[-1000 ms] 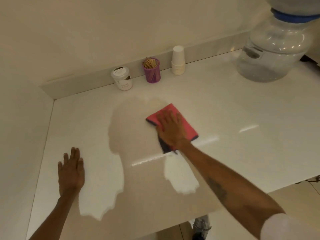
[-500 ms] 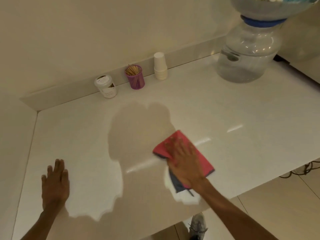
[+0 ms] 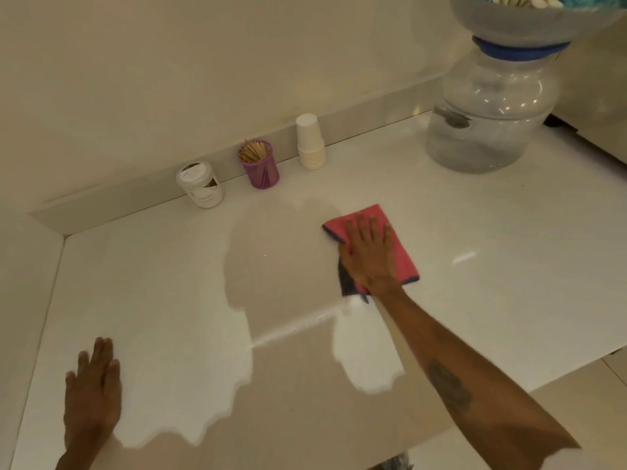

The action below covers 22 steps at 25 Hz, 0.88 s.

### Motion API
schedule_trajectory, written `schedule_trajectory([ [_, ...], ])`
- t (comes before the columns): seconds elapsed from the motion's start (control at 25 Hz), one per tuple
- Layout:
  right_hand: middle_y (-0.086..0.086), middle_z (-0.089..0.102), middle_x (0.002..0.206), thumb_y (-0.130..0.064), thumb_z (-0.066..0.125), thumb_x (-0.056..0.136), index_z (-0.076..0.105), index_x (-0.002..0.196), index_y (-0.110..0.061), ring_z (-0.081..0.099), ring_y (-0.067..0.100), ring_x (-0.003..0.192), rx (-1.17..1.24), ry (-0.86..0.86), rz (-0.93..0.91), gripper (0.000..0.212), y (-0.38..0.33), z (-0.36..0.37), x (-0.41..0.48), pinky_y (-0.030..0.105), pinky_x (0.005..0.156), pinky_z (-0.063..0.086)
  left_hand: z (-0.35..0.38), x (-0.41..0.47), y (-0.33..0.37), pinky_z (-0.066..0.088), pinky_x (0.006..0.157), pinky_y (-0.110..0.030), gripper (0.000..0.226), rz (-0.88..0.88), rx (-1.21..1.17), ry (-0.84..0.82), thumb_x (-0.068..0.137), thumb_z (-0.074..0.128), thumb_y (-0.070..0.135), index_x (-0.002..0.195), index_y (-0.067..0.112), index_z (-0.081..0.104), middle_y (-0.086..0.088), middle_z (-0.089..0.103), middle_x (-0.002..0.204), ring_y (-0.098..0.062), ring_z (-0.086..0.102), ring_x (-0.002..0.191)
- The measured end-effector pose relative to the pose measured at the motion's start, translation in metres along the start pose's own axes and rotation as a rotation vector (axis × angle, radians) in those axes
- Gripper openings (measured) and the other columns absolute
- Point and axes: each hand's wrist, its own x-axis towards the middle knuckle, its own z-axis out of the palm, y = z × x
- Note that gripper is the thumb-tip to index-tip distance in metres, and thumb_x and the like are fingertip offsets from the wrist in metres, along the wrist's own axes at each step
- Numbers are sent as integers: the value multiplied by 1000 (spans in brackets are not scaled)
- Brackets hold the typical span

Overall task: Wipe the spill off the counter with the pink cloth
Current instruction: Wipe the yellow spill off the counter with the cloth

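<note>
The pink cloth (image 3: 402,256), folded with a dark grey edge, lies flat on the white counter (image 3: 492,300) near its middle. My right hand (image 3: 369,257) presses on it palm down with the fingers spread, covering most of it. My left hand (image 3: 93,391) rests flat on the counter at the near left, fingers together, holding nothing. No distinct spill shows on the glossy surface; only my shadow and light reflections are visible.
Along the back wall stand a white lidded jar (image 3: 201,184), a purple cup of wooden sticks (image 3: 260,169) and a stack of white paper cups (image 3: 310,144). A large clear water jug (image 3: 488,120) stands at the back right. The counter's front edge drops to the floor at the right.
My right hand has slid the cloth away from the near edge, back toward the middle of the counter. The left hand has stayed flat in its place.
</note>
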Motion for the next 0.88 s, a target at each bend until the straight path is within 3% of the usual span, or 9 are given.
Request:
schedule_trajectory([
  [0.12, 3, 21, 167, -44, 26, 100, 22, 159, -24, 13, 29, 156, -1, 24, -51, 62, 5, 7, -60, 50, 127, 6, 1, 1, -3, 10, 120, -54, 72, -5, 10, -13, 95, 14, 49, 153, 12, 33, -8, 28, 162, -38, 20, 150],
  [0.28, 10, 18, 166, -49, 12, 99, 19, 160, -21, 12, 32, 155, -32, 55, 123, 67, 60, 12, -94, 52, 127, 6, 2, 5, -4, 12, 119, -56, 74, -36, 42, -33, 94, 12, 52, 153, 13, 33, -9, 27, 163, -40, 20, 150],
  [0.52, 19, 29, 162, -46, 20, 94, 31, 156, -13, 24, 43, 150, 13, 142, 344, 72, 117, -12, 4, 59, 123, 12, 4, 6, -6, 13, 119, -55, 71, -49, 35, -38, 95, 14, 52, 153, 16, 34, -6, 28, 162, -39, 22, 150],
  [0.64, 18, 19, 166, -45, 23, 102, 20, 159, -13, 14, 41, 153, 3, 99, 292, 66, 101, -7, 64, 60, 124, 9, -1, 3, 4, 10, 120, -48, 67, -41, 16, -24, 96, 17, 47, 153, 15, 33, -4, 26, 162, -35, 20, 151],
  [0.88, 17, 13, 167, -47, 24, 103, 13, 160, -13, 9, 39, 155, -17, 18, 59, 67, -7, 10, 112, 54, 125, 2, -7, 0, 7, -3, 122, -31, 63, -46, -10, -26, 98, 14, 47, 156, 23, 25, 8, 17, 162, -19, 10, 153],
])
